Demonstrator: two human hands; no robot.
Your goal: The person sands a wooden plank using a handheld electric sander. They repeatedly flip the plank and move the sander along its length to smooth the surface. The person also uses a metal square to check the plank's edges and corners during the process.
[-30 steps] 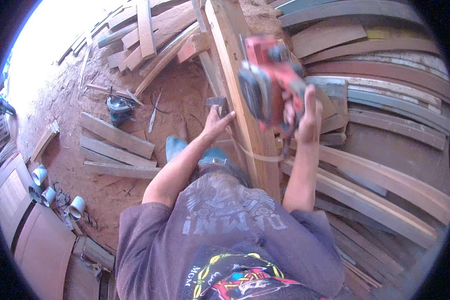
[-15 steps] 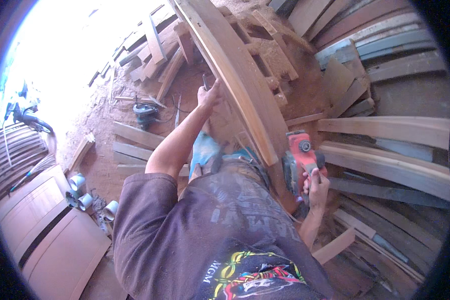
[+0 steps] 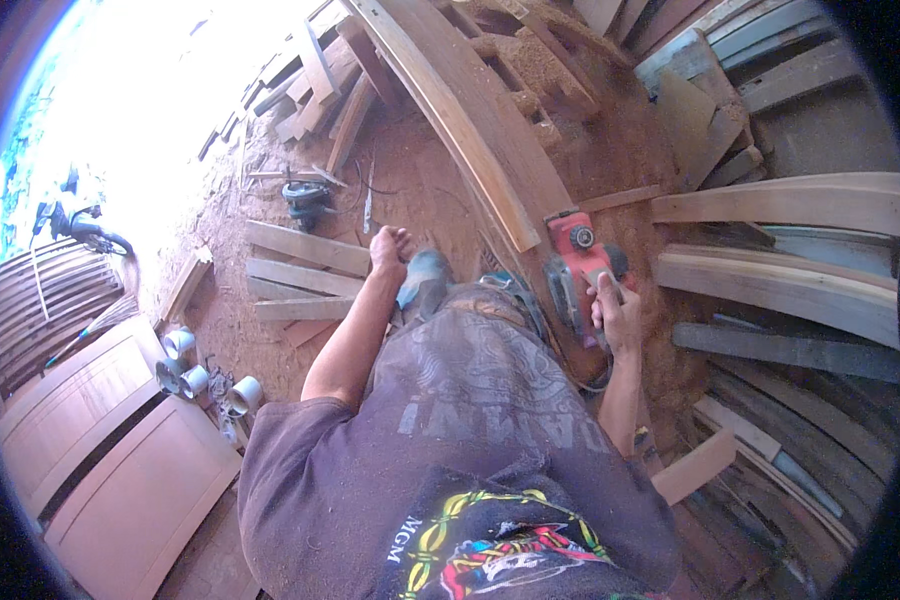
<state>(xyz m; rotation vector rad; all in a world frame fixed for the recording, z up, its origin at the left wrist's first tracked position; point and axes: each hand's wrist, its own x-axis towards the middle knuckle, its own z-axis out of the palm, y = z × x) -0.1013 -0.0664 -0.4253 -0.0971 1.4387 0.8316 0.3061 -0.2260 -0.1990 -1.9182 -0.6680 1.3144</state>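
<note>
My right hand (image 3: 618, 312) grips the rear handle of a red power planer (image 3: 574, 250). The planer sits at the near end of a long wooden plank (image 3: 510, 130) that runs up toward the far side; whether the two touch I cannot tell. A paler strip of wood (image 3: 460, 125) lies along the plank's left side. My left hand (image 3: 389, 250) is off the wood, to its left, with its fingers curled in. What those fingers hold, if anything, is hidden.
Stacked boards (image 3: 780, 290) crowd the right side. On the dusty ground to the left are a blue-green power tool (image 3: 308, 200), short planks (image 3: 300, 270), white cups (image 3: 194, 380) and wooden panels (image 3: 140, 500). A motorcycle (image 3: 80, 222) stands at the far left.
My left hand has drawn back from beside the plank toward my body; the thin dark object seen at it earlier no longer shows. The planer, still in my right hand, has shifted slightly left and up.
</note>
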